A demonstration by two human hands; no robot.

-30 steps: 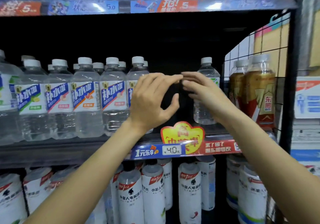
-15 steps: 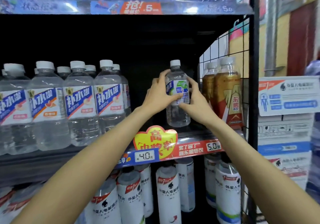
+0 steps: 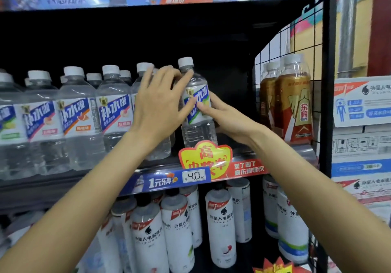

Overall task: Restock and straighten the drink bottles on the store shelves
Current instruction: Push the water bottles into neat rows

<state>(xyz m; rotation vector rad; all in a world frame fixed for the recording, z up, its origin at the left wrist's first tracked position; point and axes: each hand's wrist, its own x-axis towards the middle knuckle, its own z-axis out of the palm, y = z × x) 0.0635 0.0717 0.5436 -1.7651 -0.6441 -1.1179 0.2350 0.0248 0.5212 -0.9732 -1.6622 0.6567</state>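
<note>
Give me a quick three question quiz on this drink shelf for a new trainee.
1. True or false: both hands touch the clear bottle.
2. Which stands right of that bottle? A) white bottles B) gold bottles C) cans
3. Fill in: the price tag below the bottle reads ____ yuan.

Key: 1 true, the left hand covers its upper left side and the right hand its right side. 2 B. 3 4.0.

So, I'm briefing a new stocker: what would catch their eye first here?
Both hands, left hand and right hand, clasp one clear bottle at the middle shelf's front edge, right of the matching row. Below it sticks out a yellow-and-red promo tag; gold bottles stand by the wire side panel.
</note>
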